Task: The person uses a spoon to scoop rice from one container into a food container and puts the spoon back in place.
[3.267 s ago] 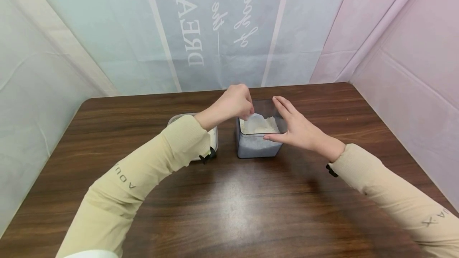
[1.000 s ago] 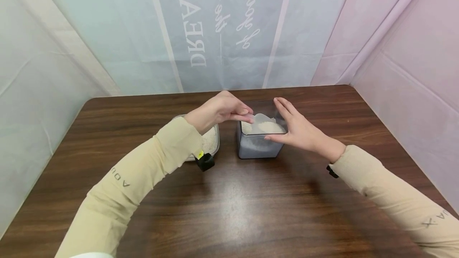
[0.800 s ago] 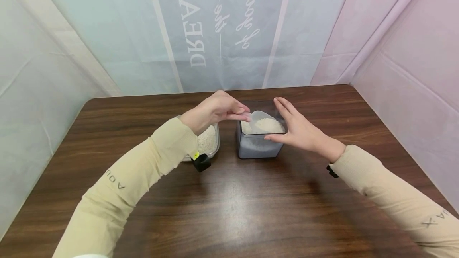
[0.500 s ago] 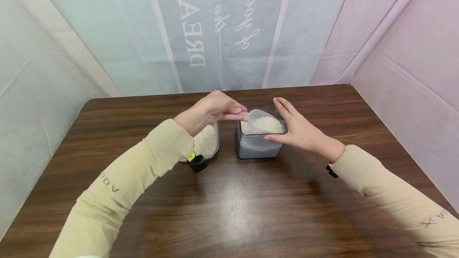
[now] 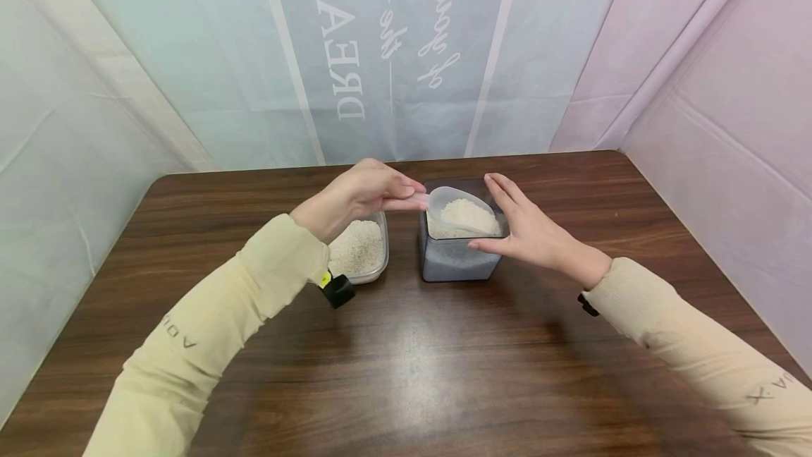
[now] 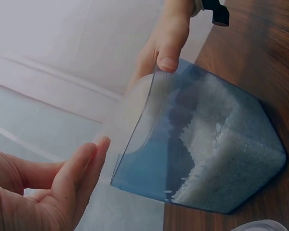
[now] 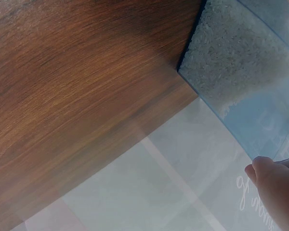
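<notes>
A clear scoop [image 5: 442, 195] heaped with white rice [image 5: 468, 215] is tilted over the mouth of a bluish see-through bin [image 5: 459, 264]. My left hand [image 5: 361, 192] pinches the scoop's handle between thumb and fingers, left of the bin. The bin is partly filled with rice, which shows through its wall [image 6: 231, 139] in the left wrist view. On the bin's right side, my right hand [image 5: 536, 230] grips the rim, thumb at the near edge and fingers at the far edge. The right wrist view shows part of that hand [image 7: 278, 190] at the bin's top edge.
Left of the bin stands a low clear tub [image 5: 384, 259] of rice, partly hidden under my left wrist. Both stand on a dark wooden table [image 5: 412, 372]. Behind it hangs a pale printed curtain [image 5: 406, 55], with light fabric at both sides.
My left hand has moved leftward and turned from reaching down into the bin. The scoop has risen to the rim with a heap of rice. My right hand stays on the bin.
</notes>
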